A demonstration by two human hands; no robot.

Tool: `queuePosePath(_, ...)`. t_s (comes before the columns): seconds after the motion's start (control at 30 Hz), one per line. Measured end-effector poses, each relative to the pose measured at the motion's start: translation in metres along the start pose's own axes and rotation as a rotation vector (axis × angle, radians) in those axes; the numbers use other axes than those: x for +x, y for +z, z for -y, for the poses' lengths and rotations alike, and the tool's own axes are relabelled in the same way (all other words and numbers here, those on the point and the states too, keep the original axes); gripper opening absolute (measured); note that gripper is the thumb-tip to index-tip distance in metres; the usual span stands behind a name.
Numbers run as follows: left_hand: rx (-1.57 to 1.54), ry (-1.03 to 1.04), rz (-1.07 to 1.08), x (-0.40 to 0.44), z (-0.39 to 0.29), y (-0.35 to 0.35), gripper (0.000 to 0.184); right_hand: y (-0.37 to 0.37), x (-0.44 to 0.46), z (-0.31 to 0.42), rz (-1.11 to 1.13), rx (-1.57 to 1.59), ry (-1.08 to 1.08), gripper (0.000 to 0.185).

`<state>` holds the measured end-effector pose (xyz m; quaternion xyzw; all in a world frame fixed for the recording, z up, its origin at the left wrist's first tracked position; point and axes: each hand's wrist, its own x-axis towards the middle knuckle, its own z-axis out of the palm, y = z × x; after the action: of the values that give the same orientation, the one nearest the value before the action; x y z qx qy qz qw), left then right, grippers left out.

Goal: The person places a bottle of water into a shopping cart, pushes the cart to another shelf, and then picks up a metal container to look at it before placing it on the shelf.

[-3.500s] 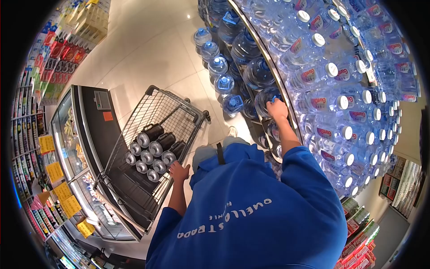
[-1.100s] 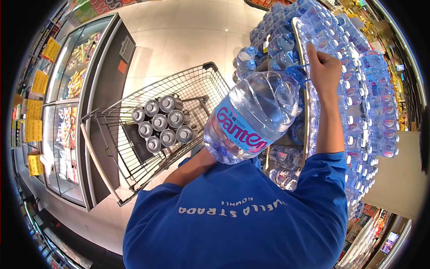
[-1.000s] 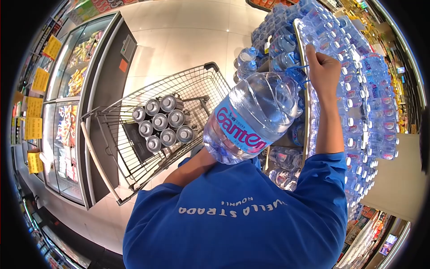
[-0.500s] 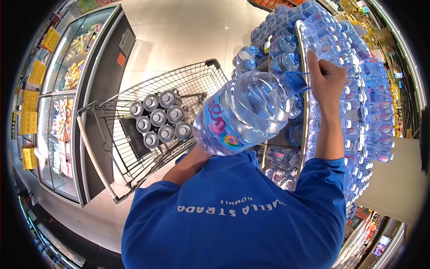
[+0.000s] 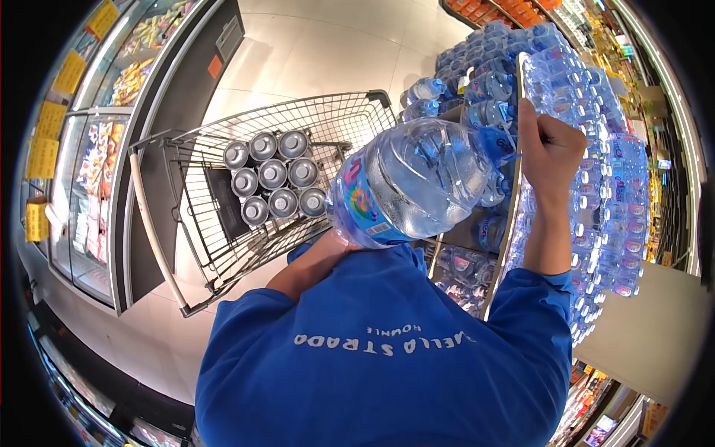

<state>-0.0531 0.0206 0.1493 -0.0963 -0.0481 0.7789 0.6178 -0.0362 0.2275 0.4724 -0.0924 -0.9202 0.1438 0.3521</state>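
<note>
A large clear water bottle [image 5: 424, 179] with a blue and pink label hangs tilted in front of my chest, its neck toward the right. My right hand [image 5: 550, 149] is closed on the blue handle at its neck, thumb pointing up. My left hand [image 5: 339, 244] is under the bottle's base, with its fingers hidden behind the bottle. Left of the bottle stands a wire shopping cart [image 5: 201, 246], which holds several silver-ended dark cylinders [image 5: 272, 174] in a block.
Shelves packed with water bottles [image 5: 622, 216] rise on the right, with more large bottles [image 5: 426, 89] on the floor beyond. A glass-fronted freezer [image 5: 89, 186] stands on the left, beyond the cart. Pale tiled floor [image 5: 320, 45] runs ahead.
The large bottle has come off the lower shelf into both hands and has since turned, its label swinging leftward. In the last half second the view has shifted, the freezer moving left.
</note>
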Motion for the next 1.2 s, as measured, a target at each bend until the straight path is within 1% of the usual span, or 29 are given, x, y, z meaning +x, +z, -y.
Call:
queuePosePath(0.07, -0.015, -0.006, -0.007, -0.005, -0.005, -0.003, 0.06, 0.003, 0.001, 0.005, 0.008, -0.008, -0.004, 0.053)
queuePosePath(0.2, -0.035, -0.014, -0.02, -0.016, -0.016, -0.01, 0.06, 0.011, 0.001, 0.011, 0.055, -0.004, 0.066, 0.054)
queuePosePath(0.3, -0.055, -0.007, -0.058, -0.019, -0.027, -0.019, 0.06, 0.018, 0.0, 0.017, 0.12, -0.05, 0.093, 0.055)
queuePosePath(0.4, -0.091, 0.042, -0.111, -0.021, -0.034, -0.034, 0.061, 0.03, -0.005, 0.024, 0.201, 0.004, 0.082, 0.056)
queuePosePath(0.43, -0.103, 0.067, -0.15, -0.024, -0.037, -0.038, 0.061, 0.037, -0.007, 0.023, 0.237, 0.029, 0.072, 0.054)
queuePosePath(0.5, -0.113, 0.178, -0.224, -0.031, -0.044, -0.046, 0.059, 0.049, -0.012, 0.032, 0.304, 0.014, -0.077, 0.051)
queuePosePath(0.53, -0.12, 0.242, -0.26, -0.033, -0.047, -0.049, 0.058, 0.058, -0.011, 0.035, 0.337, 0.013, -0.158, 0.05)
queuePosePath(0.57, 0.034, 0.27, -0.499, -0.029, -0.048, -0.051, 0.059, 0.07, -0.013, 0.037, 0.38, 0.048, -0.17, 0.049)
queuePosePath(0.67, -0.014, 0.218, -0.647, -0.01, -0.056, -0.103, 0.06, 0.107, -0.028, 0.025, 0.511, 0.111, -0.2, 0.047)
queuePosePath(0.7, -0.068, 0.243, -0.64, -0.006, -0.056, -0.115, 0.057, 0.123, -0.033, 0.015, 0.553, 0.111, -0.216, 0.047)
queuePosePath(0.8, 0.131, 0.415, -0.671, -0.013, -0.048, -0.082, 0.055, 0.168, -0.057, -0.004, 0.677, 0.139, -0.295, 0.045)
queuePosePath(0.83, 0.084, 0.437, -0.534, -0.012, -0.048, -0.09, 0.058, 0.183, -0.066, -0.01, 0.713, 0.15, -0.329, 0.045)
queuePosePath(0.93, 0.156, 0.434, -0.613, 0.007, -0.042, -0.099, 0.07, 0.232, -0.089, -0.03, 0.836, 0.195, -0.309, 0.042)
queuePosePath(0.97, 0.191, 0.418, -0.674, 0.012, -0.043, -0.106, 0.079, 0.242, -0.092, -0.034, 0.923, 0.199, -0.243, 0.042)
queuePosePath(1.07, 0.218, 0.426, -0.755, 0.023, -0.047, -0.132, 0.08, 0.27, -0.11, -0.052, 0.997, 0.189, -0.191, 0.041)
queuePosePath(1.1, 0.212, 0.417, -0.846, 0.028, -0.049, -0.137, 0.079, 0.279, -0.117, -0.059, 1.017, 0.167, -0.192, 0.04)
queuePosePath(1.17, 0.224, 0.393, -0.839, 0.033, -0.053, -0.165, 0.078, 0.292, -0.127, -0.065, 1.088, 0.141, -0.195, 0.039)
queuePosePath(1.2, 0.231, 0.378, -0.837, 0.031, -0.052, -0.166, 0.077, 0.296, -0.133, -0.066, 1.123, 0.128, -0.193, 0.038)
